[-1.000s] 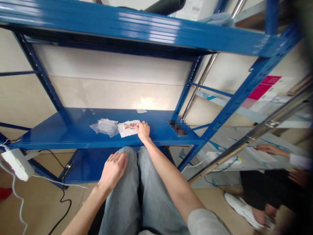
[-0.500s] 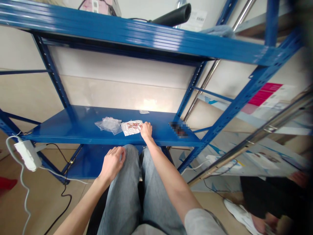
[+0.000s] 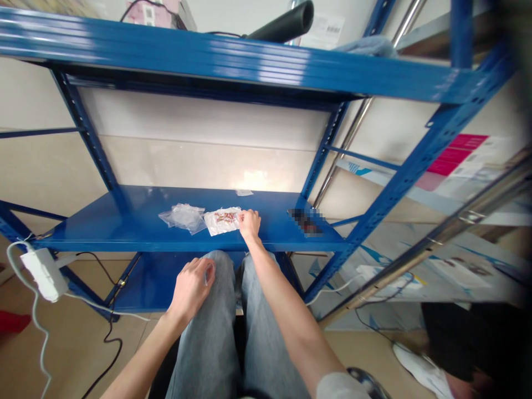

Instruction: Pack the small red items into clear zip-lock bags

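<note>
On the blue shelf, my right hand point(image 3: 250, 223) is at the right edge of a crumpled white sheet or packet point(image 3: 215, 226). Its fingertips are pinched together, and whatever is between them is too small to make out. Several small reddish, metallic-looking pieces point(image 3: 226, 216) lie heaped on the white sheet. Clear plastic bags point(image 3: 183, 217) lie just left of it. My left hand point(image 3: 193, 284) rests over my left knee, below the shelf edge. The fingers of that hand are curled towards the thumb, and what they hold, if anything, cannot be made out.
The blue shelf point(image 3: 137, 221) has a raised front edge, with another blue shelf above. A small clear packet point(image 3: 244, 193) lies at the back, and a blurred dark object point(image 3: 305, 221) at the right. A white power strip point(image 3: 45, 274) hangs left. Another person's shoe point(image 3: 419, 368) shows lower right.
The view has shifted slightly, so the shelf sits a little lower in the picture. My right hand stays at the sheet's right edge, and my left hand stays over the knee.
</note>
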Motion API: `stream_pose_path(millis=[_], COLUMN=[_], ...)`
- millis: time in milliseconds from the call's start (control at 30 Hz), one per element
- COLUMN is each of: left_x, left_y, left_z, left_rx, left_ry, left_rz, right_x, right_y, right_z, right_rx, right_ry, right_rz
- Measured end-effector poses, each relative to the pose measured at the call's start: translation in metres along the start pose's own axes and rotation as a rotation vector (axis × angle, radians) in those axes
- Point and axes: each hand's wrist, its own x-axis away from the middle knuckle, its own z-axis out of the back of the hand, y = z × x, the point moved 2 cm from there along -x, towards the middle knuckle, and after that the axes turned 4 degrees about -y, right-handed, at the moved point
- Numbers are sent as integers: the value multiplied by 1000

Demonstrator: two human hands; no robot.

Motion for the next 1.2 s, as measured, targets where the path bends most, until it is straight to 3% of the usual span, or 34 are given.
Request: stream_pose_path(millis=[133, 267, 467, 567, 733, 900, 1067, 1200], left_x=[-14, -56, -144, -168, -163, -136, -123, -120], left_y=[-12, -15, 10, 23, 15, 2, 4, 2], left_z=[-2, 1, 8, 1, -20, -32, -36, -32], left_rx=[83, 126, 308, 523, 747, 972, 1084, 1108], left_ry=[39, 120, 353, 434, 344, 72, -169, -114], left_rz=[97, 101, 104, 76, 141, 195, 156, 165], right_x=[0, 0, -3, -6, -3, 13, 27, 34], right_y=[-5, -7, -2, 1, 3, -14, -33, -33], right_z=[3, 6, 7, 10, 15, 21, 30, 33], right_rx=[-59, -65, -59, -132, -725, -1241, -1345, -1277], right_ry=[-14, -35, -31, 19, 164, 47, -147, -211], right_rz=[67, 90, 73, 59, 103, 152, 314, 403])
